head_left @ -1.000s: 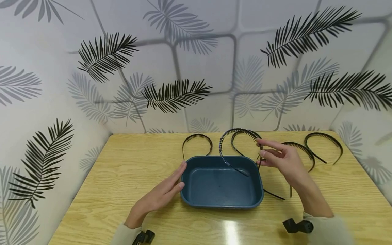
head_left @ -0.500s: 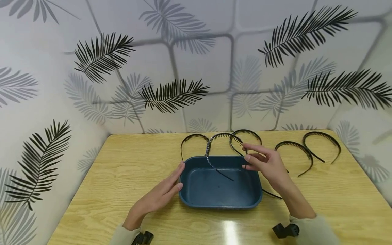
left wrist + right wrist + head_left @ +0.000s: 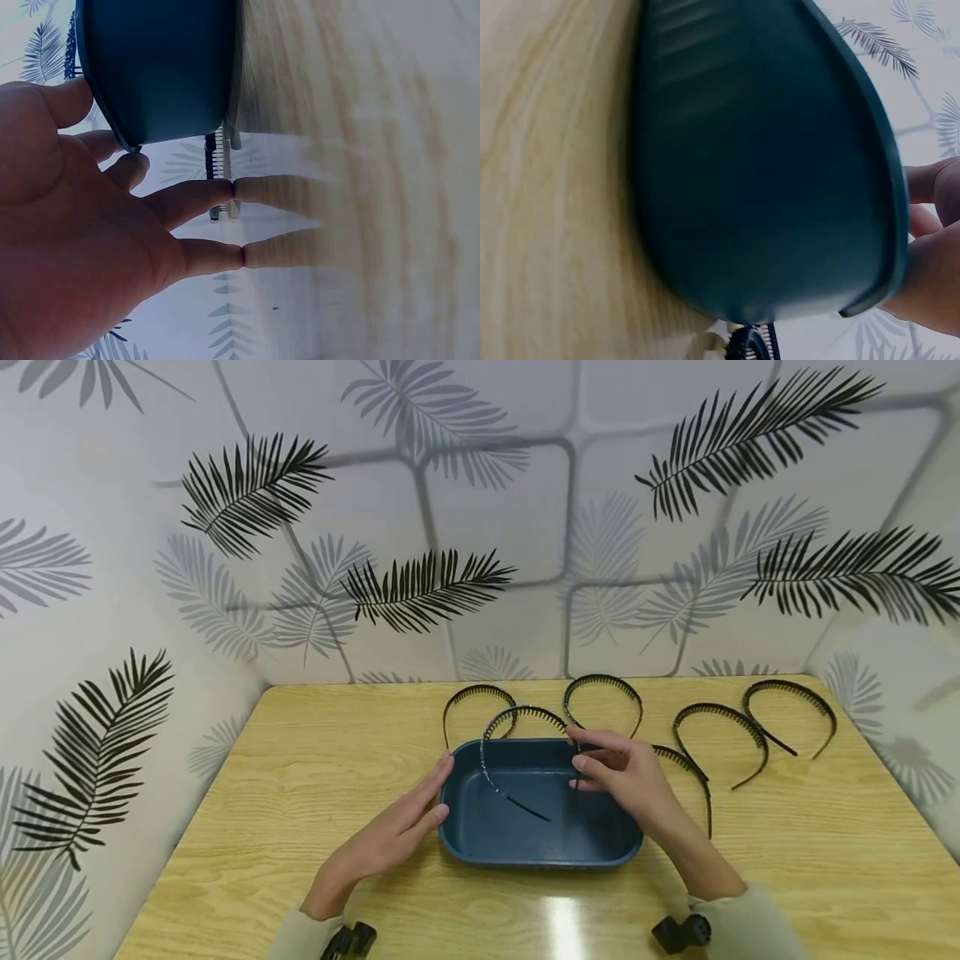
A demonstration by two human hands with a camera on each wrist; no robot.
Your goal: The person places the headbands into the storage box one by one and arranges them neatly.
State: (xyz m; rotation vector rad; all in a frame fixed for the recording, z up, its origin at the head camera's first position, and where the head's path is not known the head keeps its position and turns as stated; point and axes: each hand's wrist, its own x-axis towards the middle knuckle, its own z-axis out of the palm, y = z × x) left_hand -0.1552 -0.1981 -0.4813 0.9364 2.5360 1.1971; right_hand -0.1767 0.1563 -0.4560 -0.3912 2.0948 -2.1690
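Note:
My right hand (image 3: 622, 772) pinches one end of a black toothed headband (image 3: 501, 792) with a glittery outer side. The headband hangs over the dark blue plastic basin (image 3: 540, 865), its free end pointing down and forward inside the rim. My left hand (image 3: 393, 831) lies along the basin's left side with straight fingers at the rim. In the left wrist view, two lower fingers (image 3: 206, 255) reach down to the tabletop beside the basin wall (image 3: 157, 75). The right wrist view shows the basin wall (image 3: 772, 165) covering most of the held headband.
More black headbands lie on the wooden table (image 3: 300, 760): one behind the basin's left corner (image 3: 480, 688), another behind its middle (image 3: 602, 677), and several on the right, including one farthest right (image 3: 787, 683). A patterned wall (image 3: 510, 635) rises at the table's back edge.
My right hand has carried the headband left and lower, from the basin's right rear corner to over its middle. My left hand has stayed at the basin's left side.

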